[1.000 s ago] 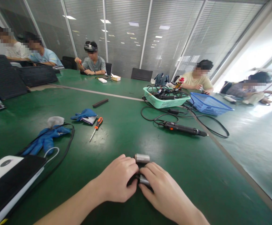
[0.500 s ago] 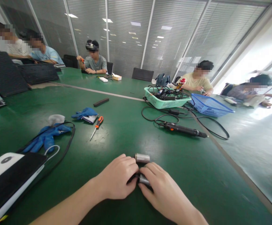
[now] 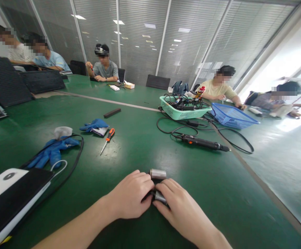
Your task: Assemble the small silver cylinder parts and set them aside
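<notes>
Hands are meeting low in the middle of the view, resting on the green table (image 3: 140, 152). We are curling our left hand (image 3: 129, 197) into a loose fist, and its fingertips are pinching one end of a metal cylinder (image 3: 160, 197). We are gripping the same piece with our right hand (image 3: 183, 211) from the other side, the fingers bending over its top. The metal cylinder is lying between the two hands, just above the table, and they are covering most of it. Only a short shiny stretch is showing in the gap between our knuckles.

A second cylinder (image 3: 158, 173) is lying on its side on the table just beyond our fingertips. We cannot tell whether it is touching them.

Farther out on our left, an orange-handled screwdriver (image 3: 108, 139) is lying well apart from the hands, with blue gloves (image 3: 52, 152) beside a black cable (image 3: 74, 162). A black and white device (image 3: 7, 197) is sitting at the near left edge. On our right, a corded power screwdriver (image 3: 204, 143) is resting in front of a green basket (image 3: 166, 103) and a blue basket (image 3: 230, 119). Other people are sitting around the far side of the table.
</notes>
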Action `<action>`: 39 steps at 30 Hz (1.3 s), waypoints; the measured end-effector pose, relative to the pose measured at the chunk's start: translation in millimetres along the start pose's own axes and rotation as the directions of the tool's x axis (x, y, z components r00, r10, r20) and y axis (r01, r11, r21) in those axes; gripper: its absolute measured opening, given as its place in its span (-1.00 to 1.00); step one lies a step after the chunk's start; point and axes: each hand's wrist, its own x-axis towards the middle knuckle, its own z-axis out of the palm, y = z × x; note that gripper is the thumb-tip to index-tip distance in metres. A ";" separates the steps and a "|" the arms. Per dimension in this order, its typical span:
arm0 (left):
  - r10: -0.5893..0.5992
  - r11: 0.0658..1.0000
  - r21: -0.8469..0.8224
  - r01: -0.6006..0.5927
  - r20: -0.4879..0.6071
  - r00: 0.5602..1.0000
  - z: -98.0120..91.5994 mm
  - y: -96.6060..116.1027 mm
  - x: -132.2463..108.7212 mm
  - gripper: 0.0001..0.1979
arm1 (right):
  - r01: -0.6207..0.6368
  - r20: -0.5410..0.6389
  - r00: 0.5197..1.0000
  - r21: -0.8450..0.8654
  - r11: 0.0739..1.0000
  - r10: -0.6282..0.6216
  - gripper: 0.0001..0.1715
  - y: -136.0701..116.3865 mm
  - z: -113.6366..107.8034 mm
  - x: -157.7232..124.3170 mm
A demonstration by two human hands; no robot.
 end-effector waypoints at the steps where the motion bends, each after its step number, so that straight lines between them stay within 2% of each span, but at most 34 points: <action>1: 0.000 1.000 -0.004 0.000 0.002 1.000 -0.4 -0.1 0.0 -0.98 | 0.002 -0.003 1.000 -0.005 1.000 -0.002 -0.81 0.0 0.0 0.1; 12: 0.011 1.000 -0.017 -0.011 0.014 1.000 -1.0 -0.5 0.2 -0.98 | 0.013 -0.036 0.999 -0.053 0.999 -0.015 -0.77 0.2 0.3 -0.3; 26: 0.029 1.000 0.003 -0.029 0.017 0.999 0.7 -1.6 0.5 -0.95 | 0.022 -0.056 0.998 -0.069 0.997 -0.026 -0.85 0.6 0.0 0.0; 39: 0.023 1.000 -0.011 -0.022 0.009 1.000 0.7 -1.2 0.8 -0.98 | -0.021 -0.048 0.999 -0.027 0.999 0.020 -0.86 -1.2 -0.4 -0.5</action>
